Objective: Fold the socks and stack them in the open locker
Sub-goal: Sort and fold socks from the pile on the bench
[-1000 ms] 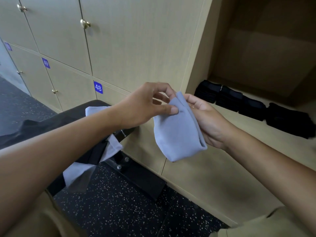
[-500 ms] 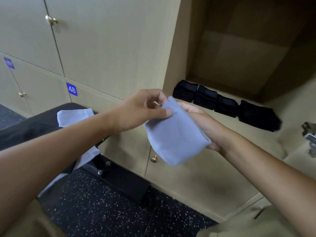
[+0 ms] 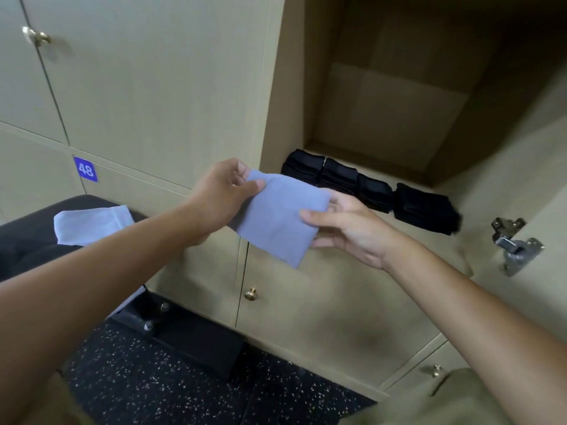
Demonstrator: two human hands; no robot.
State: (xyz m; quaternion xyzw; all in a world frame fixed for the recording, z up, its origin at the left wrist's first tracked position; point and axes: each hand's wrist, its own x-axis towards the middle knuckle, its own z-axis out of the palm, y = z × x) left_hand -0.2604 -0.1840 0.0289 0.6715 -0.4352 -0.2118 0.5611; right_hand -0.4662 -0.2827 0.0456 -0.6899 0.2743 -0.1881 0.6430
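Grey folded sock (image 3: 277, 217) hangs between your hands: left hand (image 3: 219, 199) pinches its far corner, right hand (image 3: 346, 228) pinches its near edge. Loosen either pinch and the fold likely springs open short of the locker (image 3: 395, 118) beyond your right hand.

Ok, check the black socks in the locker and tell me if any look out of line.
The black sock stacks sit in a row on the open locker floor. The rightmost stack looks askew: turned off the line of the others and splayed at its right end. The rest sit tidy.
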